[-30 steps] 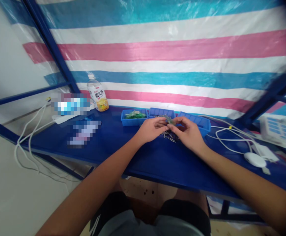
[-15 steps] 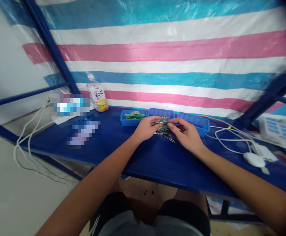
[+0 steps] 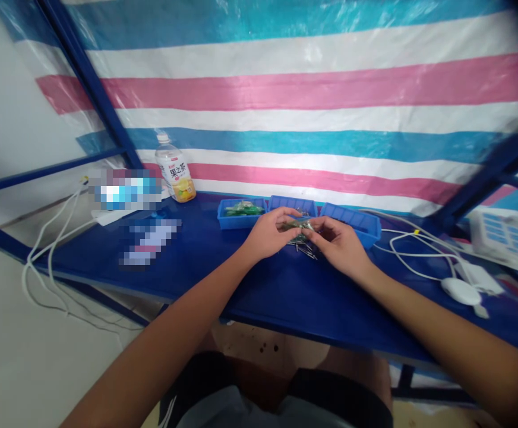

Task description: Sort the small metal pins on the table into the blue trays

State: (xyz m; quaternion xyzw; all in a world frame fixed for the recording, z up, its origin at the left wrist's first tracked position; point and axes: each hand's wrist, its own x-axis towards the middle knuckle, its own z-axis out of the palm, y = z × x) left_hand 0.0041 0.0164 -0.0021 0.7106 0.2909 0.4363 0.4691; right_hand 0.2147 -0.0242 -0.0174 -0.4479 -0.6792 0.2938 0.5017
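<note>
A small clear plastic bag (image 3: 302, 225) with a greenish tint is pinched between both hands. My left hand (image 3: 271, 233) grips its left side, fingers curled over the top. On the opposite side, my right hand (image 3: 338, 242) holds it between thumb and fingers. What the bag contains is too small to make out. Just below it, thin metal pieces like screws or nails (image 3: 307, 250) lie loose in a pile on the blue table, partly covered by the hands. Behind stand a blue bin (image 3: 241, 221) with green bags in it, a middle blue bin (image 3: 292, 204) and a right blue bin (image 3: 370, 230).
A drink bottle (image 3: 176, 172) stands at the back left, near blurred-out items. White cables and a round white charger (image 3: 460, 291) lie on the right, before a white power strip (image 3: 506, 235). Blue frame posts and a striped sheet (image 3: 286, 89) bound the table (image 3: 286, 297).
My hands have drawn closer together around the bag. The right hand's fingers have moved left onto it, and the bag now lies stretched sideways between the hands, covering more of the pile.
</note>
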